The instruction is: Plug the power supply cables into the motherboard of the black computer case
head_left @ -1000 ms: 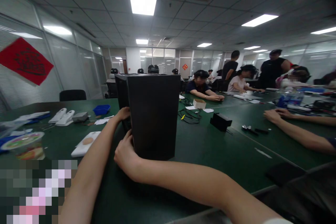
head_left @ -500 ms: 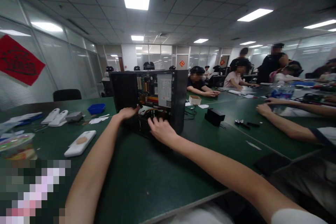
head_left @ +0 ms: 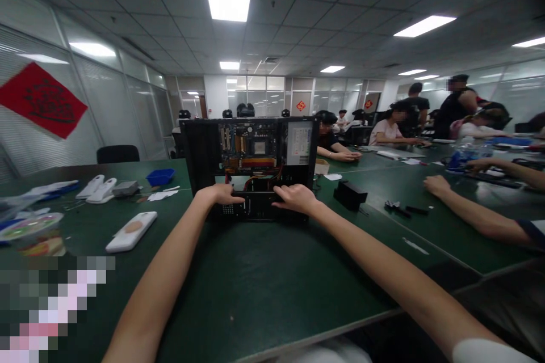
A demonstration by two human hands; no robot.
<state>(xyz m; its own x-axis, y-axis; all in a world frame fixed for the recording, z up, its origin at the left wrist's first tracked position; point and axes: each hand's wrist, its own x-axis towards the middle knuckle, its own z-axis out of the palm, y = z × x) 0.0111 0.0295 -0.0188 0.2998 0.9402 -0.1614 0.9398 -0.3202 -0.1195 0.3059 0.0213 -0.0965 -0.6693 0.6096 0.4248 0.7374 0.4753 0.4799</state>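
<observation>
A black computer case [head_left: 203,150] stands on the green table [head_left: 255,272] with its open side facing me. Inside I see a motherboard [head_left: 249,147] and a grey power supply [head_left: 300,143] at the upper right. My left hand [head_left: 222,194] grips the lower front edge of the case on the left, fingers curled over it. My right hand [head_left: 294,197] rests on the same lower edge to the right, fingers bent over the rim. Red cables [head_left: 259,180] run just above both hands.
A white flat device [head_left: 131,231] lies to the left, white handsets [head_left: 99,189] and a blue tray [head_left: 160,176] farther back. A small black box [head_left: 349,194] and black tools [head_left: 402,209] sit to the right. Another person's forearm [head_left: 472,212] rests on the right table. Several people sit behind.
The case has been turned so that its open side, hidden a second ago, now faces me squarely. Both hands moved from its side wall to its lower front edge.
</observation>
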